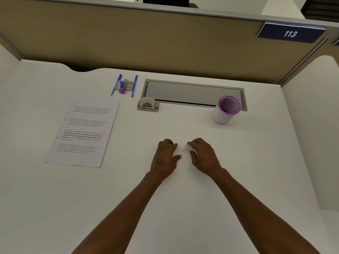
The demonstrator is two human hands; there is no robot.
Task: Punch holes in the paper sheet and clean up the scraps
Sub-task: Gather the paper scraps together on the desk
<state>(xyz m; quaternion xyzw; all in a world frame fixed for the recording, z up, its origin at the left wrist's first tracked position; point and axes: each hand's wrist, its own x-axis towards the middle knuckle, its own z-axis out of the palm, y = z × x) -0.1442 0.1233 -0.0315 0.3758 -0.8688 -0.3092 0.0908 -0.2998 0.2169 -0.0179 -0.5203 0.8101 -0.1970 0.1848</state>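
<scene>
Both bare forearms reach out over the white worktop (183,208). The left hand (166,156) and right hand (202,154) lie palm-down side by side, fingers loosely bent and fingertips on the surface, each grip half-open and holding nothing that I can make out. Between the two sets of fingertips lies a small scatter of pale paper scraps (184,149), faint against the white, just beside both hands. Further out to the left, well apart from the hands, the white printed paper sheet (82,132) lies flat, two small dark holes along its left margin. Beyond the hands stands the beige two-hole punch (148,105), and to the right a pink-rimmed mesh cup (226,110), tilted. Furthest off lie two blue pens (124,85).
</scene>
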